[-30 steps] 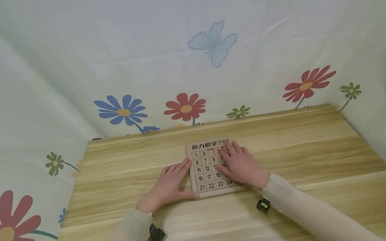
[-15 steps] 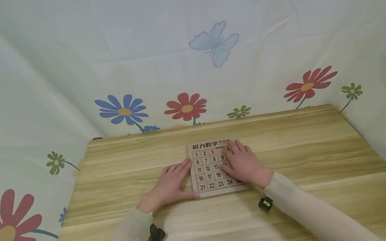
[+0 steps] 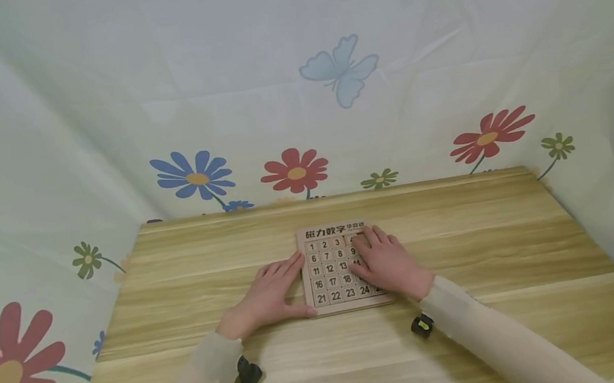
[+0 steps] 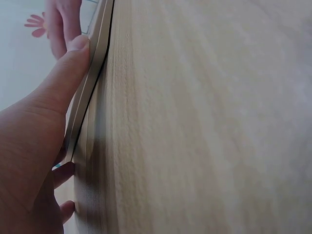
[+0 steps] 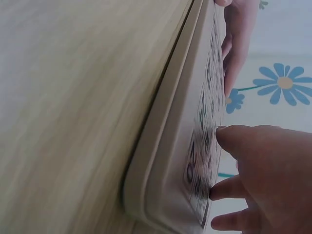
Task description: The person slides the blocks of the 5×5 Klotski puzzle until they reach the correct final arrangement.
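A wooden sliding number puzzle lies flat on the table, with numbered tiles in rows and dark Chinese lettering along its top. My left hand rests at its left side, fingertips against the edge and thumb at the near left corner. In the left wrist view that thumb presses on the puzzle's rim. My right hand lies over the right columns, fingertips on the top row beside the 4 tile. It hides several tiles. In the right wrist view, its thumb hovers low over the tiles.
The wood-grain table extends around the puzzle on all sides. Behind it hangs a pale cloth printed with flowers and a butterfly. A small black camera sits on each wrist, the left camera and the right camera.
The 3 tile has slid left into the gap beside the 2, then the 4 tile has slid left after it. My right hand has shifted slightly right; the left has stayed still.
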{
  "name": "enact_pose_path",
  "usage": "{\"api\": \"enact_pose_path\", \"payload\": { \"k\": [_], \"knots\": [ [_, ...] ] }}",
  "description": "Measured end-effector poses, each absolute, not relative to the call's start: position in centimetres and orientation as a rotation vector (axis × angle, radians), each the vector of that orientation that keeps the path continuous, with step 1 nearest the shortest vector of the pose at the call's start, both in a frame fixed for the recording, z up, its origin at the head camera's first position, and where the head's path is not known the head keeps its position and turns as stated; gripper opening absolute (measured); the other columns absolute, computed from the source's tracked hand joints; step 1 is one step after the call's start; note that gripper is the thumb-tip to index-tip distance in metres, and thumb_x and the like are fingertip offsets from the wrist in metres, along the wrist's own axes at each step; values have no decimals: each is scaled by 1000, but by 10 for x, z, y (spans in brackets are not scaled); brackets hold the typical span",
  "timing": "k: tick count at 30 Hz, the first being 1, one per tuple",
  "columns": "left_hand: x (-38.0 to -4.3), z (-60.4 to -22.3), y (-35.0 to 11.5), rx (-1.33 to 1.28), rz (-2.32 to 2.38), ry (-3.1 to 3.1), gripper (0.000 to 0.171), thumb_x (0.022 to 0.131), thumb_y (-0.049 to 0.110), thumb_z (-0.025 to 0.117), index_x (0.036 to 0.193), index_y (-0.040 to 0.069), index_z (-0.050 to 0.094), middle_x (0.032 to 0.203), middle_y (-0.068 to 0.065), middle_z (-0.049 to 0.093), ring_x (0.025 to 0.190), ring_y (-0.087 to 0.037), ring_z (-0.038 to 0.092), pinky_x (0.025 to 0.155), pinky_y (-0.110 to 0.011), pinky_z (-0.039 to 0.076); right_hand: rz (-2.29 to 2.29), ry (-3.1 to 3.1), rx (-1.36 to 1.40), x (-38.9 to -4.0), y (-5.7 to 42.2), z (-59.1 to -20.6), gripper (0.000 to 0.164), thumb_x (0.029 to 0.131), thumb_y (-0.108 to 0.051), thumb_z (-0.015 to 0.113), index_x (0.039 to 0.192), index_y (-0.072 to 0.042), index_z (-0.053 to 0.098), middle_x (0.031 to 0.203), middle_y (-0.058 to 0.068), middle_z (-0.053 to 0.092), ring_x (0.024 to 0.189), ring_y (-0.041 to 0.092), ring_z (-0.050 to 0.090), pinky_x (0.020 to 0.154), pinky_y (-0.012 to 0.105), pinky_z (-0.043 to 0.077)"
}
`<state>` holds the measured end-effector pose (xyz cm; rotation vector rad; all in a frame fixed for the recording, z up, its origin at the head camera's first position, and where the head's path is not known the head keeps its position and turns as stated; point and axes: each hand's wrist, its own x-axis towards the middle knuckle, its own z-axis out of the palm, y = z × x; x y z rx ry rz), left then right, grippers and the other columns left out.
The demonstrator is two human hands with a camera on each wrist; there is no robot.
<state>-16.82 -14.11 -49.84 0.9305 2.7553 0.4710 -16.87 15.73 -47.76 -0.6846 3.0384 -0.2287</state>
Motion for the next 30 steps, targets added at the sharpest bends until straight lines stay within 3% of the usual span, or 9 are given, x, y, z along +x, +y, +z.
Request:
{"api": "enact_pose_path", "payload": {
  "k": [7,17,30],
  "knots": [
    [-169,-502,-139,939,472,2751,118,82,78,69,167,9,23,174,-7,20,154,-34,31,122,-58,23,-328,3008,-674,-163,162,-478,70,106,-48,55,156,-1,45,161,33,34,148,54,32,115,68,32],
    [-169,-502,-141,921,447,2762,120,81,80,68,167,11,21,174,-6,18,154,-33,29,122,-58,22,-308,3013,-756,-142,187,-476,64,105,-46,59,152,-4,52,158,33,39,145,56,35,112,72,33],
    [-169,-503,-142,938,461,2771,119,81,78,69,166,9,24,174,-8,20,153,-35,31,121,-59,23,-365,2962,-693,-168,188,-478,62,106,-45,56,157,-10,48,159,35,36,147,57,32,112,73,32]
  ]
}}
